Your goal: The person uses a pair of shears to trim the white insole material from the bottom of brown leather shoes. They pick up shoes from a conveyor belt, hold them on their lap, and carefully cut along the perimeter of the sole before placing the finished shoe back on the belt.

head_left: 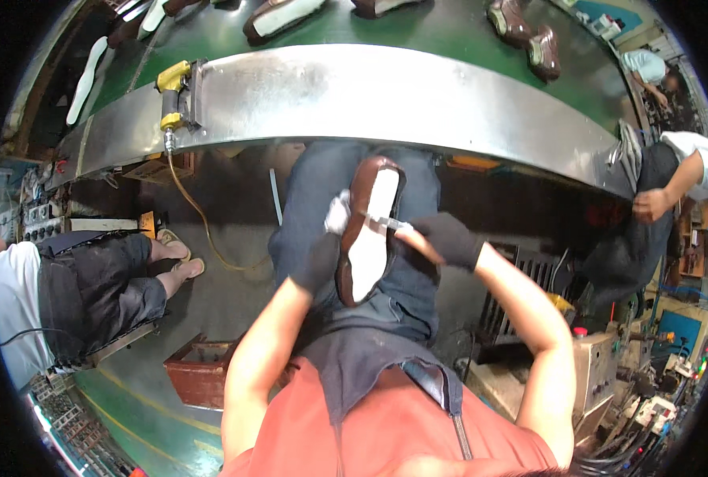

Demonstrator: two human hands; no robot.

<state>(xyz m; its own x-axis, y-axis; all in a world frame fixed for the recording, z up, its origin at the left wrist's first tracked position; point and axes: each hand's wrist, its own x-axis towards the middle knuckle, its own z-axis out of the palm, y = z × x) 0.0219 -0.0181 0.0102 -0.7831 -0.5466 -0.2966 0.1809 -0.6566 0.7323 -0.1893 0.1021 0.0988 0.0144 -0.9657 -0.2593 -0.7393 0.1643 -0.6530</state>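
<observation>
Left hand (330,241) grips the shoe (354,248), right hand (443,241) clasps a tool (389,223) over the sole (370,256); firm bracing, light strokes should serve best!

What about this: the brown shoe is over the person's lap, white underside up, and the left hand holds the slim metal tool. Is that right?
No: in the head view, the right hand, not the left hand, holds the slim metal tool. The brown shoe is over the person's lap, white underside up.
</observation>
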